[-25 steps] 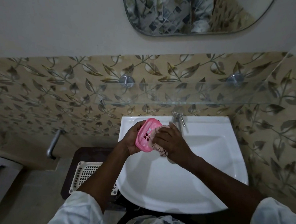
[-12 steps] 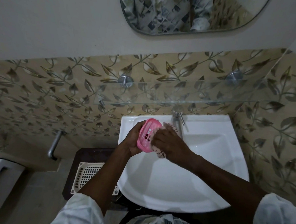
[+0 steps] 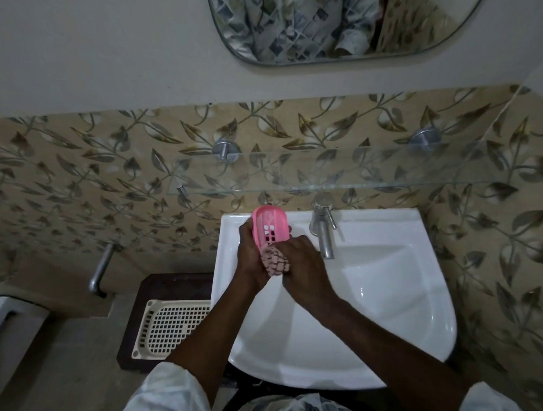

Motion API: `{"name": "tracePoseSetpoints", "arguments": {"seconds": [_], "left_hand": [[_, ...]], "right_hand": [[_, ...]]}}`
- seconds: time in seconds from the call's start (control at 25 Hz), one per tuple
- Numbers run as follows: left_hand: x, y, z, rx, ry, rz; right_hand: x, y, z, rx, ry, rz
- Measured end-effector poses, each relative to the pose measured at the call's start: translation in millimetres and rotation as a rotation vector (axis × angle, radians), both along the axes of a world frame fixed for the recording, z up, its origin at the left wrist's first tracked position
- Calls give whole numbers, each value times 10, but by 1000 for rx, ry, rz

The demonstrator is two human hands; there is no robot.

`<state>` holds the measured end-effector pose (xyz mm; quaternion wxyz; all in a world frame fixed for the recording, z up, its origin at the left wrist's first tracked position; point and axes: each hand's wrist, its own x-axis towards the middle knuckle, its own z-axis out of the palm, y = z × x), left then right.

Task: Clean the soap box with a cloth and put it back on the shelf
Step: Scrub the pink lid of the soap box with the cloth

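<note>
Over the back left corner of the white sink (image 3: 384,307), my left hand (image 3: 249,255) grips a pink slotted soap box (image 3: 269,226), held on edge with its inner side facing me. My right hand (image 3: 304,271) is closed around a bunched checked cloth (image 3: 274,262) and presses it against the box's lower end. A glass shelf (image 3: 361,179) on two metal pegs spans the tiled wall just above the sink, with nothing on it.
A steel tap (image 3: 324,230) stands right of the soap box. A cream plastic basket (image 3: 173,329) lies on a dark stand left of the sink. A metal pipe (image 3: 101,271) juts from the wall further left. A mirror (image 3: 338,22) hangs above.
My right hand has slid the cloth down from the middle of the soap box to its lower end, uncovering more of the box. My left hand has tipped the box more upright.
</note>
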<state>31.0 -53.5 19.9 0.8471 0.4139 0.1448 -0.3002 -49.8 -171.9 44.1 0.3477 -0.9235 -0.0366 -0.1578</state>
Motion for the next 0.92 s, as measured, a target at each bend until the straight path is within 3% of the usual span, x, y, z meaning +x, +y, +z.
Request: {"name": "tracePoseSetpoints", "arguments": {"seconds": [0.08,0.2,0.28,0.4,0.52,0.68,0.76,0.92], "left_hand": [[-34,-42,11,36,-57,19],[-45,-44,8,76,-81,31],[-34,-39,11,63,-103,30],[-37,-29,22,60,-95,35],[-8,-52,46,67,-143,74],[-30,-36,100,75,-112,81],[-58,-56,133,121,-104,91],[-110,-66,145,223,-125,110]], "right_hand": [[-48,95,33,53,31,-10],[-143,85,67,-50,54,-18],[-125,-7,137,-55,24,75],[-82,-77,150,-216,-37,200],[-54,26,227,-30,91,18],[-108,20,244,-168,62,93],[-140,26,285,-30,119,12],[-75,7,313,23,212,24]]}}
